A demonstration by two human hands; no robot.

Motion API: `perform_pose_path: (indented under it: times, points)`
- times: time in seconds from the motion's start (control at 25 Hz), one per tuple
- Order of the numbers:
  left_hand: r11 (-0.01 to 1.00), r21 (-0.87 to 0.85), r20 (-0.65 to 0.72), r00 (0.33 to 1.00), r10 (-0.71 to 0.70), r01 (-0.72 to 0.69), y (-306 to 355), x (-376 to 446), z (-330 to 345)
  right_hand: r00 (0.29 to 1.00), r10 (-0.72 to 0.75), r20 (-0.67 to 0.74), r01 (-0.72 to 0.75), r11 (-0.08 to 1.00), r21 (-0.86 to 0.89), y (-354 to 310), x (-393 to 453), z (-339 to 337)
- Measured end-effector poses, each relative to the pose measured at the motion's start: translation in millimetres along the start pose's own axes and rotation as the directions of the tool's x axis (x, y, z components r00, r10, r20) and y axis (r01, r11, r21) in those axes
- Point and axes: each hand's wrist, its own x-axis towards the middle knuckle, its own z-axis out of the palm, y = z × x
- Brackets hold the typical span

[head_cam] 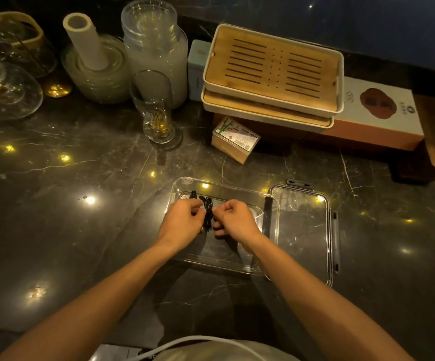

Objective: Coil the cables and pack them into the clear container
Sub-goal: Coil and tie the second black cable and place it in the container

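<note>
Black cable (207,213) between left hand (182,222) and right hand (234,220), both pinching it, over clear container (272,225).

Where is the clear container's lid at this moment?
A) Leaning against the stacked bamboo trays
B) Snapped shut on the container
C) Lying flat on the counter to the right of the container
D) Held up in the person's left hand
C: the lid lies flat on the dark counter right beside the open clear container, while the left hand and right hand work a black cable over the container.
</note>
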Motion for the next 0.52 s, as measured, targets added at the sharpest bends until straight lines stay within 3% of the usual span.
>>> perform_pose_path:
  times: [0.12, 0.24, 0.28, 0.4, 0.52]
  points:
    - [0.991, -0.042, -0.148, 0.981, 0.122, -0.129, 10, -17, -21, 0.988, -0.150, -0.043, 0.143, 0.981, -0.128, -8, -20, -30]
    - [0.976, 0.122, -0.357, 0.910, 0.211, -0.178, -5, -18, -41, 0.957, -0.248, -0.153, 0.229, 0.964, -0.133, -13, -40, -74]
    - [0.981, 0.148, -0.355, 0.920, 0.168, -0.123, -13, -14, -44, 0.931, -0.287, -0.225, 0.251, 0.952, -0.175, -12, -45, -85]
    - [0.998, -0.056, -0.244, 0.969, -0.033, 0.020, -23, -7, -41, 0.842, -0.380, -0.382, 0.203, 0.880, -0.429, 2, -48, -109]
    - [1.000, -0.024, -0.275, 0.961, -0.022, 0.016, -23, -3, -38, 0.883, -0.309, -0.354, 0.049, 0.810, -0.584, 16, -48, -117]
